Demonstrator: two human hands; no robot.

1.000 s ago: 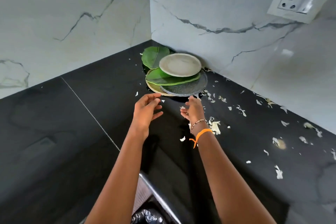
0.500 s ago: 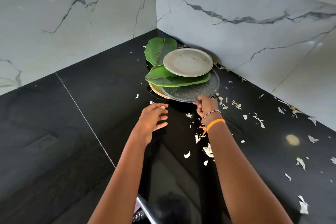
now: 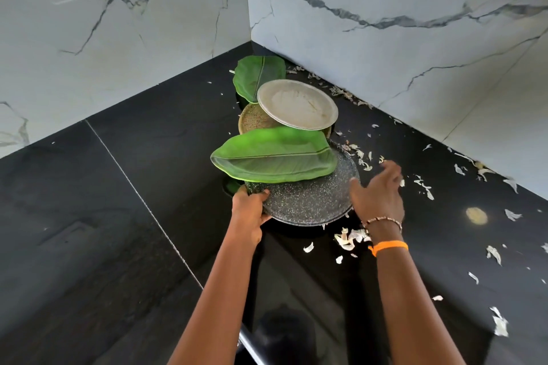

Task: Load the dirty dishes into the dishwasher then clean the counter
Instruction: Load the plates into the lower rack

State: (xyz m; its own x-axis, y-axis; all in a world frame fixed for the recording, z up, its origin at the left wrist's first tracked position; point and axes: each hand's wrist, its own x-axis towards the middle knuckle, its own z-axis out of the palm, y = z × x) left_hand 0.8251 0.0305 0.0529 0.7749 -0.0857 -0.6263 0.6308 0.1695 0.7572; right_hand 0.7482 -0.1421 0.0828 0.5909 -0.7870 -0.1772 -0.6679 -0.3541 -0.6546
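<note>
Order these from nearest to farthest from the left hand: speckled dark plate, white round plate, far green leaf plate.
1. speckled dark plate, its near rim gripped by the left hand.
2. white round plate, behind, higher on the pile.
3. far green leaf plate, in the corner.

Bright, even daylight fills the corner — the glossy black counter (image 3: 124,216) mirrors the pale walls (image 3: 118,24) and the person's dark outline, the right hand (image 3: 378,194) is motion-blurred, and lines bow toward the wide-angle edges.

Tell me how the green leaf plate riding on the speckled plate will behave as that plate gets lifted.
The leaf plate looks glossy, and overhangs the speckled plate, so it may slide or tip. It probably stays stiff. Only the left hand grips the rim.
</note>
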